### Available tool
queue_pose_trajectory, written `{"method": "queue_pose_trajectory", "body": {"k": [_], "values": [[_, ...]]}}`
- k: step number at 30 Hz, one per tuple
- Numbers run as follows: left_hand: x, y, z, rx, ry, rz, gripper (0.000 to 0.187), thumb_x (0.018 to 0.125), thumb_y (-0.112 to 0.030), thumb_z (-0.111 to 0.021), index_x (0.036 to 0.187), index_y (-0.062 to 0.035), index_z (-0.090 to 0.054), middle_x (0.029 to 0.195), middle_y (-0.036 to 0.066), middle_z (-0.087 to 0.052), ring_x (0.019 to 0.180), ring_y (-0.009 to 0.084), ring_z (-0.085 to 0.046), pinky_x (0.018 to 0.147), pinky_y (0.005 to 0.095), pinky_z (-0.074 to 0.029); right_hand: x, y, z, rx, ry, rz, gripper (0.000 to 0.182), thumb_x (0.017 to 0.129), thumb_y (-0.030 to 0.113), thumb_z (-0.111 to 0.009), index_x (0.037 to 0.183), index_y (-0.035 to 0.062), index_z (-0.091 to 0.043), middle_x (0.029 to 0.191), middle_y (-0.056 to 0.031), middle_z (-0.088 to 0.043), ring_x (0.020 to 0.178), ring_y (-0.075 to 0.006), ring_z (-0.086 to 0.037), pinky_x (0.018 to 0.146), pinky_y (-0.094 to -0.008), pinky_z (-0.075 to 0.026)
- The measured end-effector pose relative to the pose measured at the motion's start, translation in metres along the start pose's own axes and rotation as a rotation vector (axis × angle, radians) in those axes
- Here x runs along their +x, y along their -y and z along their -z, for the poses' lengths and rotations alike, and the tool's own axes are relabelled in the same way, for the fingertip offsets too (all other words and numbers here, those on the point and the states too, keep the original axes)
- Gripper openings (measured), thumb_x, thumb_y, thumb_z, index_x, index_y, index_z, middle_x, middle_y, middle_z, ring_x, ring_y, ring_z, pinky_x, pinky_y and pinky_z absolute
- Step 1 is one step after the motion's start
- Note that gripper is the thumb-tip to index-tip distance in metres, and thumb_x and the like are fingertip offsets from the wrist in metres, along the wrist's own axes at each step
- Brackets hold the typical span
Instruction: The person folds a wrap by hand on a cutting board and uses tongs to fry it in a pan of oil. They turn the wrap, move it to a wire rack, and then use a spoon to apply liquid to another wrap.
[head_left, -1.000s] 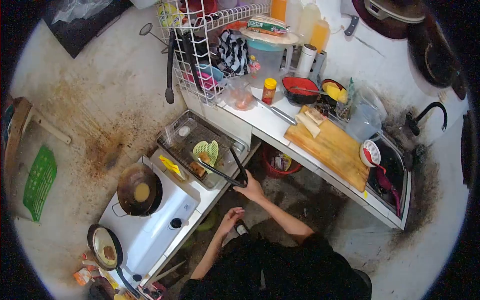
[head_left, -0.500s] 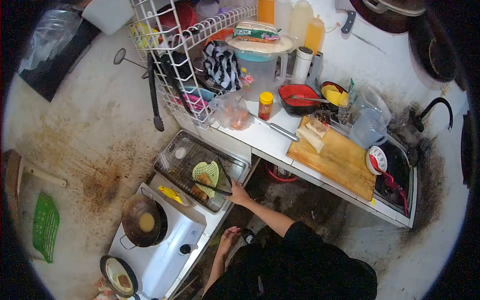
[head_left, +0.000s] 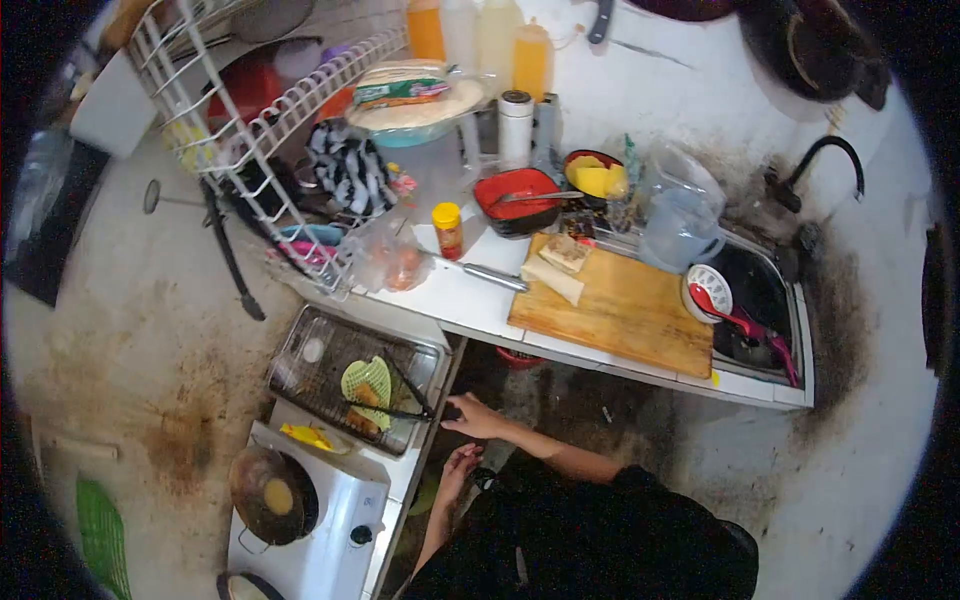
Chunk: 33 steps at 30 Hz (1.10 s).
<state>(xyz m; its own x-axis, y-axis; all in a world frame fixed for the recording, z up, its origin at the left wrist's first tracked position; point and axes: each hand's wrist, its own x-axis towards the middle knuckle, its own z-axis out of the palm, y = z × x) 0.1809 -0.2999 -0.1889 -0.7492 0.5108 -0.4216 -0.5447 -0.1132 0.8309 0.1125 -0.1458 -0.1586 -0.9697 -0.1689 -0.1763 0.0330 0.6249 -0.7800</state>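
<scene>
My right hand (head_left: 476,418) hovers just right of the metal tray (head_left: 436,357), fingers apart and slightly bent, with nothing in them. Inside the tray, black tongs (head_left: 400,380) lie on the wire rack, over a light green perforated scoop (head_left: 375,376). Browned fried pieces (head_left: 364,422) lie at the scoop. My left hand (head_left: 459,470) is just below the right one, near my body, its fingers loosely curled but apart and holding nothing. A dark watch is on that wrist.
On the stove (head_left: 325,535) sits a wok (head_left: 246,500) with a round, pale yellow piece. The counter carries a cutting board (head_left: 640,315) with filled wraps (head_left: 553,278), a knife (head_left: 497,278), and a red bowl (head_left: 515,188). A white wire rack (head_left: 285,95) stands above the tray.
My right hand has let go of the tongs, which now rest in the tray, and has drawn back to the right. The camera view has turned right.
</scene>
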Motion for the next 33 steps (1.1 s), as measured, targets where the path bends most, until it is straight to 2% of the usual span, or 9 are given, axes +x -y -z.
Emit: {"method": "queue_pose_trajectory", "body": {"k": [2, 8, 12, 14, 16, 20, 24, 27, 33], "values": [[0.01, -0.003, -0.012, 0.045, 0.049, 0.029, 0.03, 0.087, -0.016, -0.043, 0.114, -0.0026, -0.043, 0.111, 0.009, -0.052, 0.097, 0.0182, -0.051, 0.088, 0.0298, -0.038, -0.024, -0.032, 0.013, 0.261, 0.256, 0.038, 0.059, 0.083, 0.039, -0.051, 0.125, 0.002, -0.032, 0.107, -0.0164, -0.047, 0.09, -0.0216, -0.053, 0.078, -0.0328, -0.042], [0.03, -0.074, -0.078, 0.225, 0.283, 0.027, 0.025, 0.089, -0.017, -0.042, 0.111, -0.0058, -0.047, 0.106, 0.006, -0.054, 0.091, 0.0157, -0.053, 0.078, 0.0269, -0.041, -0.15, -0.054, 0.092, 0.621, -0.118, -0.223, 0.04, 0.087, 0.029, -0.049, 0.119, 0.005, -0.043, 0.098, -0.0071, -0.054, 0.093, -0.0158, -0.051, 0.082, -0.0288, -0.041], [0.057, -0.153, -0.125, 0.301, 0.397, -0.351, 0.03, 0.088, -0.016, -0.043, 0.116, -0.0062, -0.04, 0.107, 0.005, -0.049, 0.083, 0.014, -0.053, 0.072, 0.0248, -0.042, -0.209, -0.043, 0.143, 0.783, -0.363, -0.313, 0.038, 0.086, 0.029, -0.05, 0.116, 0.0069, -0.045, 0.097, -0.006, -0.055, 0.088, -0.0143, -0.052, 0.08, -0.0272, -0.041], [0.073, -0.211, -0.151, 0.389, 0.242, -0.363, 0.038, 0.086, -0.017, -0.047, 0.12, -0.0062, -0.034, 0.11, 0.006, -0.046, 0.087, 0.0144, -0.052, 0.075, 0.027, -0.041, -0.22, -0.045, 0.164, 0.801, -0.508, -0.293, 0.036, 0.086, 0.028, -0.05, 0.115, 0.007, -0.046, 0.095, -0.0055, -0.055, 0.087, -0.0126, -0.051, 0.08, -0.0266, -0.041], [0.127, -0.238, -0.16, 0.236, 0.098, -0.593, 0.046, 0.082, -0.018, -0.051, 0.122, -0.0062, -0.03, 0.113, 0.008, -0.042, 0.091, 0.0148, -0.051, 0.077, 0.0311, -0.041, -0.22, -0.05, 0.184, 0.757, -0.481, -0.199, 0.034, 0.087, 0.025, -0.048, 0.115, 0.0061, -0.046, 0.095, -0.0056, -0.053, 0.086, -0.0127, -0.051, 0.08, -0.0263, -0.041], [0.252, -0.255, -0.154, -0.518, -0.127, -0.15, 0.054, 0.078, -0.023, -0.056, 0.122, -0.0088, -0.029, 0.125, 0.011, -0.03, 0.095, 0.022, -0.05, 0.078, 0.0372, -0.041, -0.216, -0.034, 0.219, 0.693, -0.392, -0.09, 0.029, 0.088, 0.017, -0.045, 0.114, 0.0039, -0.045, 0.097, -0.0049, -0.051, 0.087, -0.0131, -0.051, 0.08, -0.0258, -0.041], [0.286, -0.254, -0.179, -0.341, -0.222, -0.217, 0.05, 0.078, -0.027, -0.057, 0.117, -0.0088, -0.032, 0.119, 0.014, -0.038, 0.086, 0.0252, -0.055, 0.07, 0.0376, -0.045, -0.219, -0.025, 0.238, 0.777, -0.361, -0.091, 0.029, 0.088, 0.017, -0.045, 0.113, 0.004, -0.045, 0.095, -0.0042, -0.051, 0.086, -0.0126, -0.051, 0.077, -0.0248, -0.039], [0.292, -0.258, -0.183, -0.139, -0.142, -0.185, 0.042, 0.08, -0.027, -0.053, 0.111, -0.0087, -0.033, 0.1, 0.015, -0.05, 0.068, 0.0254, -0.06, 0.059, 0.034, -0.05, -0.22, -0.033, 0.24, 0.823, -0.251, -0.03, 0.028, 0.085, 0.01, -0.048, 0.112, 0.0027, -0.045, 0.095, -0.0044, -0.05, 0.086, -0.0107, -0.049, 0.079, -0.0246, -0.039], [0.293, -0.267, -0.17, 0.042, -0.199, -0.234, 0.034, 0.086, -0.029, -0.043, 0.111, -0.0064, -0.037, 0.109, 0.011, -0.046, 0.082, 0.0269, -0.058, 0.073, 0.036, -0.05, -0.214, -0.036, 0.266, 0.581, -0.148, 0.005, 0.029, 0.083, 0.013, -0.053, 0.111, 0.0045, -0.046, 0.1, -0.0059, -0.05, 0.085, -0.0107, -0.049, 0.078, -0.0245, -0.039]]}}
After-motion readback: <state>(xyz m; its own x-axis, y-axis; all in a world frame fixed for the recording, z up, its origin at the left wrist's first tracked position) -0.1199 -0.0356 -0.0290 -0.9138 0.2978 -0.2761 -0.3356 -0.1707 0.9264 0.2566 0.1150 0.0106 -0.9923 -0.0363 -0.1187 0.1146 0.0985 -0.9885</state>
